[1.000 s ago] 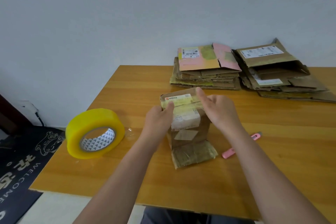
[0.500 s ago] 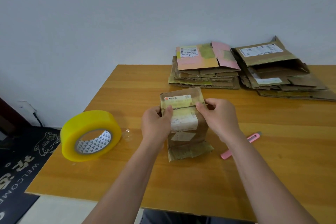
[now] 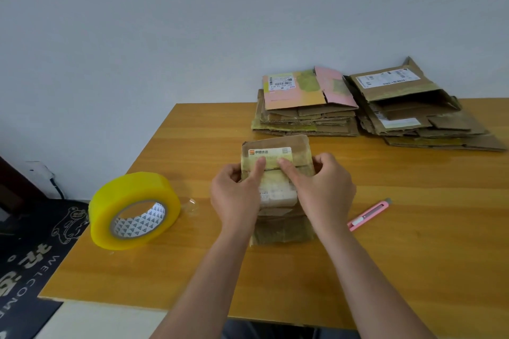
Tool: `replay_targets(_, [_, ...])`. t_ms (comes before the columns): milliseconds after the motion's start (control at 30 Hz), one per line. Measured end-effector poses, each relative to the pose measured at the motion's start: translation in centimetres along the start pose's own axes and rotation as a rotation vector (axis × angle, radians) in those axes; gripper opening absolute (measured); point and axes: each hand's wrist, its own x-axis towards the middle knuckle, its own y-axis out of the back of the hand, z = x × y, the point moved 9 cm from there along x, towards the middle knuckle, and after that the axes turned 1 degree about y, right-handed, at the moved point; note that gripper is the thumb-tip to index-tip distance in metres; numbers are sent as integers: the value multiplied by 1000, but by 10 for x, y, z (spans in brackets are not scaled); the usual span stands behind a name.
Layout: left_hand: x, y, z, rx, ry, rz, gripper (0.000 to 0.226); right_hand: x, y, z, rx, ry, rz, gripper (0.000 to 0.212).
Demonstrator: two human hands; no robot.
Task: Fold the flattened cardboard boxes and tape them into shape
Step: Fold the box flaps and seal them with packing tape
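Folding stage here: both hands grip the small brown cardboard box with its yellowed label [image 3: 275, 170], standing mid-table. The left hand [image 3: 237, 195] and right hand [image 3: 322, 190] clasp its sides, thumbs pressing the near face. Next, I'd judge, squaring flaps, then reaching left for the yellow tape roll [image 3: 135, 209].

The black floor mat [image 3: 30, 264] reads "WELCOME"; the box labels' print is too small.
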Motion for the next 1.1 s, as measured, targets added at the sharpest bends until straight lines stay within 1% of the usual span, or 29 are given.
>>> replay_targets(67, [1, 0, 0, -18, -18, -2, 31, 2, 2, 2, 45, -1, 18, 42])
replay_targets(133, [1, 0, -1, -23, -30, -14, 36, 3, 5, 2, 99, 25, 35, 37])
replay_targets(333, [-7, 0, -1, -89, -32, -84, 31, -3, 14, -2, 220, 186, 78, 50])
replay_targets(400, [-7, 1, 6, -83, -86, -119, 34, -5, 18, -4, 239, 231, 69, 50])
replay_targets(467, [-5, 4, 14, -73, -162, -149, 33, -6, 19, -4, 282, 247, 39, 45])
replay_targets(533, [0, 7, 24, -123, -205, -205, 27, -7, 17, -6, 341, 228, 0, 30])
replay_targets(600, [4, 8, 34, -233, -222, -275, 25, -7, 11, -4, 462, 158, -65, 13])
replay_targets(633, [7, 10, 40, -285, -245, -294, 26, -7, 6, -4, 528, 126, -106, 11])
replay_targets(667, [10, 14, 45, -314, -278, -299, 30, -6, 2, -4, 572, 102, -139, 15])
replay_targets(733, [15, 20, 48, -286, -325, -292, 36, -1, -7, 4, 582, 65, -203, 24])
replay_targets(800, [19, 22, 37, -172, -282, -292, 35, 0, -17, 9, 472, 55, -326, 28])
replay_targets(833, [20, 21, 27, -132, -224, -303, 32, -1, -24, 14, 411, 42, -398, 30])
replay_targets(867, [20, 21, 15, -139, -138, -312, 27, -3, -31, 21, 384, 12, -456, 29])
replay_targets(933, [19, 20, -7, -230, 45, -301, 17, -7, -38, 31, 457, -85, -509, 20])
replay_targets(967, [19, 22, -13, -227, 84, -272, 20, -8, -39, 34, 531, -145, -512, 17])
replay_targets(1000, [20, 23, -17, -174, 84, -246, 28, -7, -39, 37, 571, -174, -507, 25])
replay_targets(1033, [21, 24, -18, -112, 66, -222, 35, -6, -39, 35, 573, -163, -513, 40])
replay_targets(1067, [20, 25, -16, -64, 36, -201, 36, -5, -36, 30, 544, -127, -524, 48])
replay_targets(1100, [19, 27, -12, -39, 9, -183, 33, -4, -33, 22, 511, -79, -518, 45])
